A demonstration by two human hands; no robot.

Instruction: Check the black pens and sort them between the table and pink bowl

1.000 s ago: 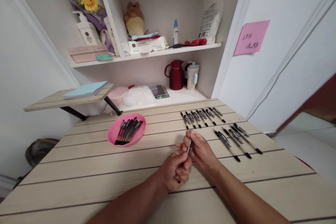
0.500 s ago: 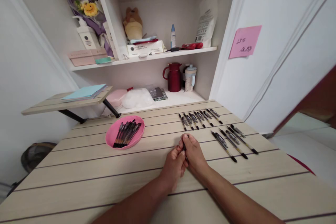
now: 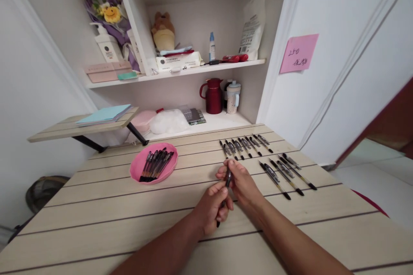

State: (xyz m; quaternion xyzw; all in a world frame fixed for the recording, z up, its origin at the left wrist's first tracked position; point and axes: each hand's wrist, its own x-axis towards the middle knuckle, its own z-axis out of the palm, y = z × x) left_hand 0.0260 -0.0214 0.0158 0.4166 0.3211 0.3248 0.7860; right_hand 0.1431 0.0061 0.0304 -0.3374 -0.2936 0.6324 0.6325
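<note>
Both my hands meet over the middle of the wooden table (image 3: 97, 223), holding one black pen (image 3: 227, 180) between them. My left hand (image 3: 211, 210) is curled round the pen's lower part. My right hand (image 3: 240, 182) pinches its upper end with the fingertips. A pink bowl (image 3: 154, 167) with several black pens lies to the left of my hands. Beyond my hands a row of several pens (image 3: 243, 147) lies side by side, and a second row of pens (image 3: 285, 172) lies to the right.
Behind the table is a white shelf unit with a red jug (image 3: 214, 95), a white cup (image 3: 232, 96), a plush toy (image 3: 163, 30) and bottles. A small side shelf (image 3: 80, 124) holds a blue notebook. A pink note (image 3: 298, 53) sticks on the wall.
My hands drew slightly apart along the pen: the left slid back toward me, so more of the pen shows between them. The view barely shifted.
</note>
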